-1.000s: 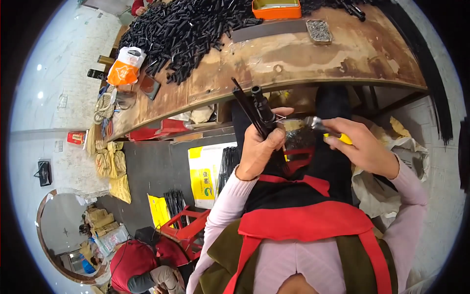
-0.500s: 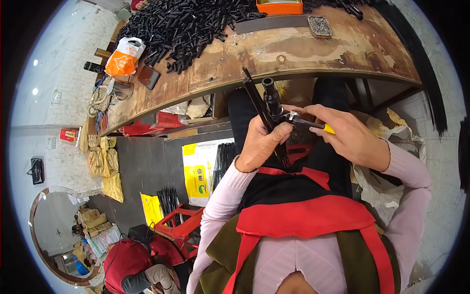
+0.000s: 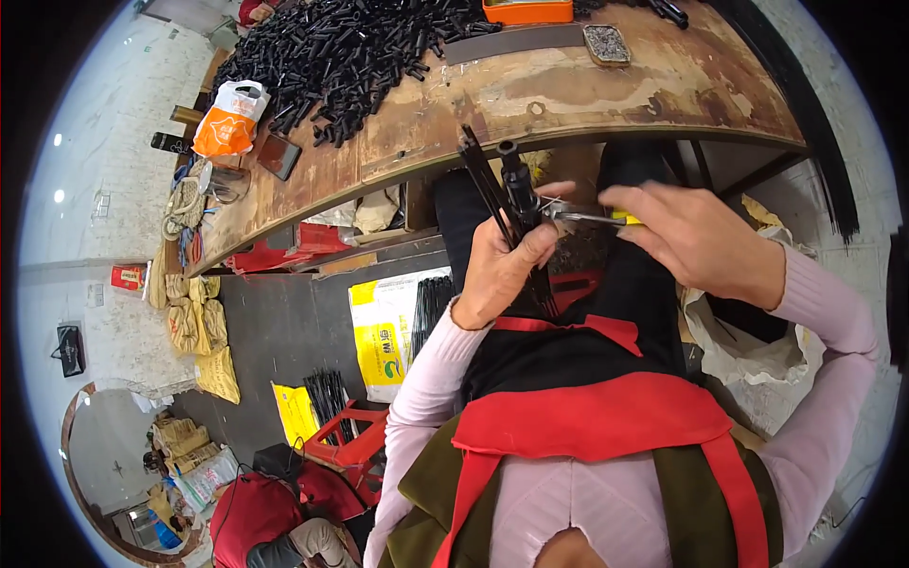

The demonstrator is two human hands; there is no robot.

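Note:
My left hand [image 3: 502, 270] is closed around several long black rods [image 3: 481, 170] and a black tubular fitting [image 3: 516, 180], which stand up side by side above my lap. A small silvery piece [image 3: 554, 210] shows at the side of the fitting, by my left thumb. In my right hand [image 3: 705, 237], closed and partly blurred, is a screwdriver [image 3: 592, 219] with a metal shaft and some yellow at its handle. Its shaft points left, and the tip meets the silvery piece; exact contact is hidden.
Beyond my hands runs a worn wooden table [image 3: 530, 109] with a heap of black tubular parts [image 3: 331, 62], a small tray of metal bits [image 3: 606, 44] and an orange box [image 3: 528, 10]. A white sack [image 3: 748, 350] stands at right. A co-worker in red [image 3: 256, 516] sits lower left.
My right hand has drawn back to the right with the screwdriver, so more of the shaft shows. The left hand keeps its hold, and the whole view has shifted slightly.

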